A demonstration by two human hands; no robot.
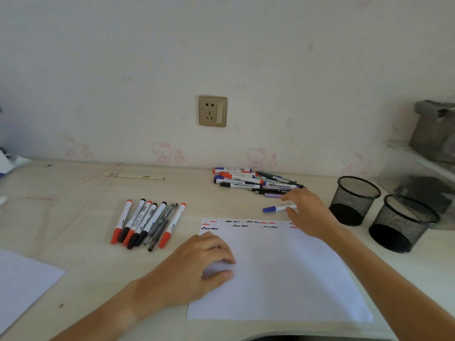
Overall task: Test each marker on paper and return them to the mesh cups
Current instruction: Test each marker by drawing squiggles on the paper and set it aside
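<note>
Across the pale desk I am pinching a blue-capped marker (pixel 279 208) in my right hand (pixel 310 212) while my left hand (pixel 197 267) is resting on the squiggle-marked paper (pixel 283 271), both mesh cups (pixel 354 200) seemingly empty, so returning remains.

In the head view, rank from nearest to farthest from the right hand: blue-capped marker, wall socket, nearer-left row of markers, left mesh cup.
1. Blue-capped marker: pinched by the right hand.
2. Left mesh cup: just to the hand's right.
3. Row of markers: far left of the paper.

Wall socket: on the wall behind; too close to call against the row.
</note>
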